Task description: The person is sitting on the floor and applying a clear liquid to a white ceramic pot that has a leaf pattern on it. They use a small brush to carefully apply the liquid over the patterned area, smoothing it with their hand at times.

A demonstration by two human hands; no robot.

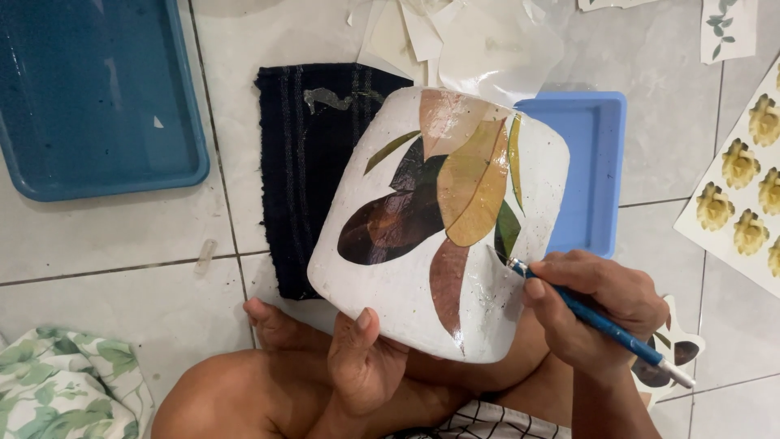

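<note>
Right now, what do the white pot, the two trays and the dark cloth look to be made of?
Pot: probably glazed or painted ceramic, white with a slight sheen; the leaves look like glued paper. Trays: plastic, smooth moulded rims. Cloth: woven fabric, matte, with faint stripes.

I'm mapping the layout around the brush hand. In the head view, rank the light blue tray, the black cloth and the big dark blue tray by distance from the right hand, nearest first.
From the right hand:
1. Light blue tray, just above it, behind the pot.
2. Black cloth, across the pot, upper left.
3. Dark blue tray, far top-left corner.
</note>
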